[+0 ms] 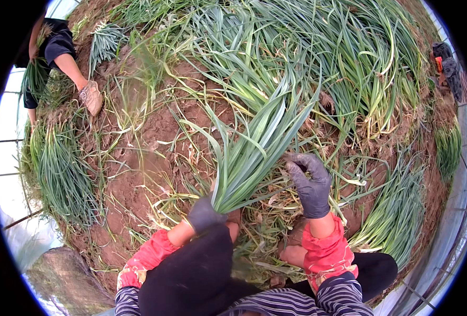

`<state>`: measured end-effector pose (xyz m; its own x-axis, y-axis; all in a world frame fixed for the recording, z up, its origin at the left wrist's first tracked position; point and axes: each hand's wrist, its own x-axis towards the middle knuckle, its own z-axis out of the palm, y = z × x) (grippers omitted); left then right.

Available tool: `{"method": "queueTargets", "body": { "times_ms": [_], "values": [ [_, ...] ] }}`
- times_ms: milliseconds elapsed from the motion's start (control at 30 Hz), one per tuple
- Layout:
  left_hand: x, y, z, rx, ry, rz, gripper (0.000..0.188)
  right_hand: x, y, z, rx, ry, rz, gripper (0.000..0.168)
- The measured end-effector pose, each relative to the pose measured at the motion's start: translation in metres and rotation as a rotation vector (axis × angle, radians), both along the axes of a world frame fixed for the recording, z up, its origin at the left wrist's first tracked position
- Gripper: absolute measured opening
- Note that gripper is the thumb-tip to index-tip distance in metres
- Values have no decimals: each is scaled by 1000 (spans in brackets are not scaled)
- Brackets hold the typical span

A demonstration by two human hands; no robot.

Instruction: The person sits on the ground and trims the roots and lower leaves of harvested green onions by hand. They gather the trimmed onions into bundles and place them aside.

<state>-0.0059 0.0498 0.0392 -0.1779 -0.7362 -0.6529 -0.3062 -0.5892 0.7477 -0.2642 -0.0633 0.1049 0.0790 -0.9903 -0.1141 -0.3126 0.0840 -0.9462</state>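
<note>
My left hand (205,215), in a dark glove, grips a bunch of long-leaved, leek-like greens (253,152) low down. The leaves fan upward and to the right; the hand hides their lower ends. Just right of the bunch, my right hand (311,183), gloved too, is raised with thumb and forefinger curled close together. Whether a thin leaf or root is pinched there I cannot tell. Beyond both hands lies a large heap of the same greens (265,43), some with pale stems and roots showing.
Loose leaves and trimmings (269,233) litter the brown soil (138,173) between my legs. A laid bundle (395,209) is at right, another (65,170) at left. At upper left a person (65,51) holds greens. Plastic sheeting (450,233) borders the plot.
</note>
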Motion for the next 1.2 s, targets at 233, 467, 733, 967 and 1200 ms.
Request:
{"method": "queueTargets", "body": {
  "times_ms": [233, 467, 733, 967, 1200],
  "values": [
    [-6, 2, -4, 11, 34, 17, 50, 17, -36, -11, -274, 894, 350, 59],
    [1, 2, -10, 118, 117, -23, 70, 20, -33, -34, -252, 596, 303, 36],
    [-10, 2, 0, -9, -178, -74, 47, 12, -19, -56, -441, 750, 388, 19],
    [-21, -40, 73, 165, -340, -145, 58, -58, -39, -55, -235, 584, -295, 28],
    [-11, -20, 45, 50, -466, -220, 58, 10, -58, -41, -412, 919, 235, 34]
  ]
}}
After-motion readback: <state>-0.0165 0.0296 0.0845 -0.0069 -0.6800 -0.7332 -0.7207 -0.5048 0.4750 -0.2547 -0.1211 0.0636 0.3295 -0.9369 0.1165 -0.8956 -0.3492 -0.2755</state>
